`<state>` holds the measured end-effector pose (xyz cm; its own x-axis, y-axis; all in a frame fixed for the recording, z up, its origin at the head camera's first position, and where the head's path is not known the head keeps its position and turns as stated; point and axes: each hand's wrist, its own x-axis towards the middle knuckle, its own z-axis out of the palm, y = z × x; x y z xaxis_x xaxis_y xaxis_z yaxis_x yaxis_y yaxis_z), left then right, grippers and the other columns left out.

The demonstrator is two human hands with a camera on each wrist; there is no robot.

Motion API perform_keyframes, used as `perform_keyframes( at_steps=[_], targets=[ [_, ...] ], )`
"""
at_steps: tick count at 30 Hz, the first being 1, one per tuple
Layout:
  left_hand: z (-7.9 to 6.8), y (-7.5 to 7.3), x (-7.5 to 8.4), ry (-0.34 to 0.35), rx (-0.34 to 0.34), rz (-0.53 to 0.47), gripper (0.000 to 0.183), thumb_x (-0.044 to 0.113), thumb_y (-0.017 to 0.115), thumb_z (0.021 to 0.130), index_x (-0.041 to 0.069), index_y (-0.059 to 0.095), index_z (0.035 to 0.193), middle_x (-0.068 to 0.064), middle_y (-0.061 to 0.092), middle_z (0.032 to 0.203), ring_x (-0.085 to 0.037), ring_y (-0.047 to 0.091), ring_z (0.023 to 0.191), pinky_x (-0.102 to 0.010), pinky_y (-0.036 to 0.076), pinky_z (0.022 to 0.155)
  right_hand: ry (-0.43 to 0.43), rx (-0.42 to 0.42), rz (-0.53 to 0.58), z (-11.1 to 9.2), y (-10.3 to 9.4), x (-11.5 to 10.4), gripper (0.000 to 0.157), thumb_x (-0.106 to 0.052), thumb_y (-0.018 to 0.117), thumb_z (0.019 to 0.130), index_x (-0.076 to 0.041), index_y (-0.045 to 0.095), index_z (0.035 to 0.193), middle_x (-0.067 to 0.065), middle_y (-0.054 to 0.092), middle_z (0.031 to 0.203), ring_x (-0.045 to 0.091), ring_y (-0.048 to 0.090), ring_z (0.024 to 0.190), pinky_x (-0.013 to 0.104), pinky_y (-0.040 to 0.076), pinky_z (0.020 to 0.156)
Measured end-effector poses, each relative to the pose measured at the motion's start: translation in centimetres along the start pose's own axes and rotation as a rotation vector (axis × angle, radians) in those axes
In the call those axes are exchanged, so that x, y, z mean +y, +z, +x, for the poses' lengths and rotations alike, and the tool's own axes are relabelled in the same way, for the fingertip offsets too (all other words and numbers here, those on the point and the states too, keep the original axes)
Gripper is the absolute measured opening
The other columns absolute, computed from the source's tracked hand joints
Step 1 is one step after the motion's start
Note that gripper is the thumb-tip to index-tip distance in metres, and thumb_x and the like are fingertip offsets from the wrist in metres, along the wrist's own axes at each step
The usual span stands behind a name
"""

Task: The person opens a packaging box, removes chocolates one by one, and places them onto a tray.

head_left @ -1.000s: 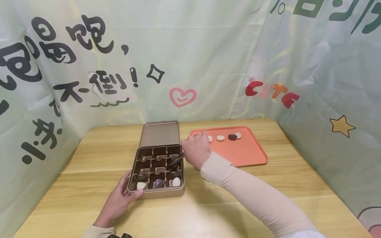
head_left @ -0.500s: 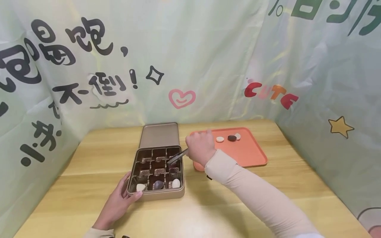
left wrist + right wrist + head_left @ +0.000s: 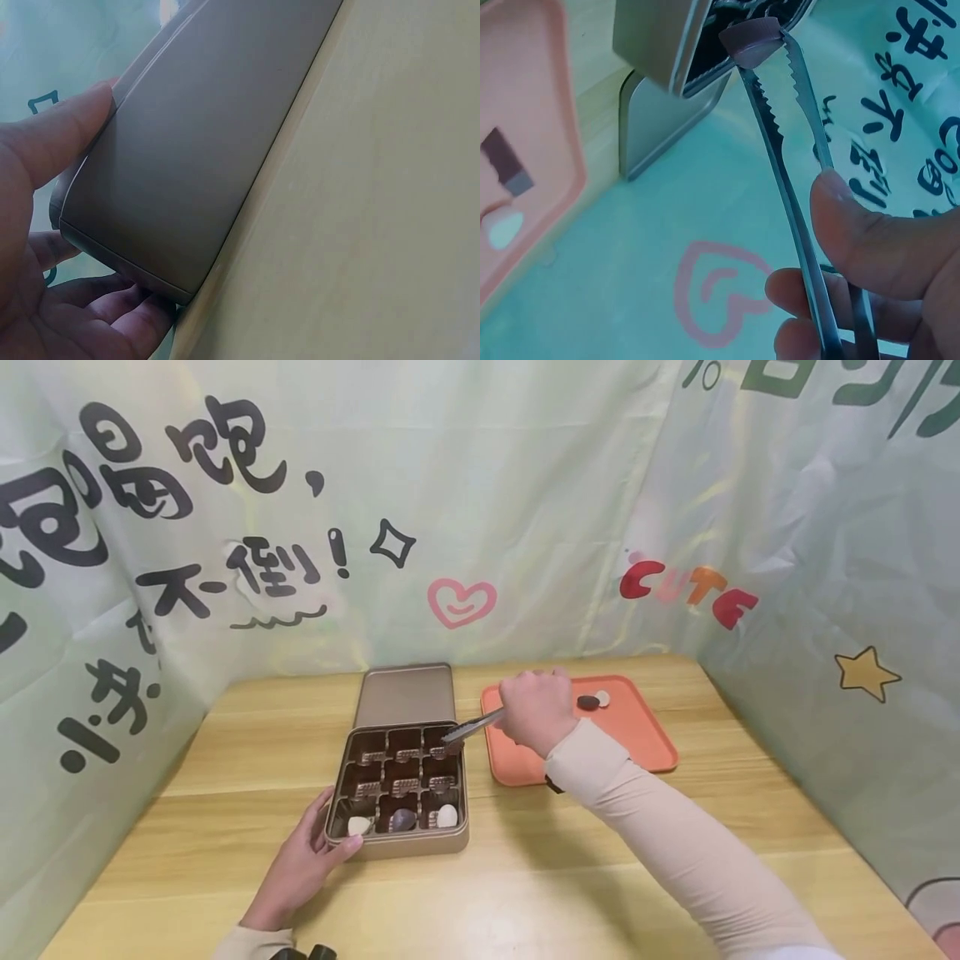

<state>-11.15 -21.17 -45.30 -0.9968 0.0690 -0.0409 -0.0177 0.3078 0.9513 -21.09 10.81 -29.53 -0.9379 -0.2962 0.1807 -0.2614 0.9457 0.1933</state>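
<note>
Brown piece (image 3: 751,43) is pinched in the tongs (image 3: 795,217) at the tin's (image 3: 405,846) right edge, near its back corner. They've shifted back from the middle-row compartment, so I'd say it's not placed yet. Right hand (image 3: 536,710) grips the tongs; left hand (image 3: 296,868) is clamped on the tin's front-left corner.

A satin-smooth metal tin (image 3: 416,846), lined with a glossy, ridged plastic insert (image 3: 405,787), appears with a softly lustrous wood-grain tabletop (image 3: 525,906) and a smooth, matt plastic tray (image 3: 639,737). Metal tongs (image 3: 787,196) show a dull gleam and rough, toothed inner edges, while a creased cloth backdrop (image 3: 536,485) shines faintly beside a matt fabric sleeve (image 3: 663,839).
</note>
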Motion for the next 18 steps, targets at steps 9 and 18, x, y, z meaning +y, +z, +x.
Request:
perform_keyframes(
  at_steps=[9,18],
  targets=[
    [0.0,0.0,-0.2,0.009,0.006,0.001,0.095,0.021,0.076,0.084,0.014,0.013,0.156,-0.022,0.023,0.156,-0.037,0.034,0.136,-0.037,0.037,0.105,0.056,-0.017,0.059,-0.3,0.2,2.9,0.027,-0.045,0.082,0.074,-0.021,0.069,0.07,-0.004,0.053,0.055,0.019,0.052,0.053,0.039,0.044,0.062],
    [0.0,0.0,-0.2,0.023,-0.001,-0.009,0.094,0.02,0.075,0.085,0.014,0.014,0.156,-0.022,0.023,0.156,-0.037,0.034,0.136,-0.037,0.037,0.105,0.114,-0.042,0.084,-0.6,1.1,5.6,0.032,-0.046,0.082,0.074,-0.016,0.071,0.075,-0.002,0.054,0.055,0.021,0.055,0.057,0.044,0.045,0.065]
  ],
)
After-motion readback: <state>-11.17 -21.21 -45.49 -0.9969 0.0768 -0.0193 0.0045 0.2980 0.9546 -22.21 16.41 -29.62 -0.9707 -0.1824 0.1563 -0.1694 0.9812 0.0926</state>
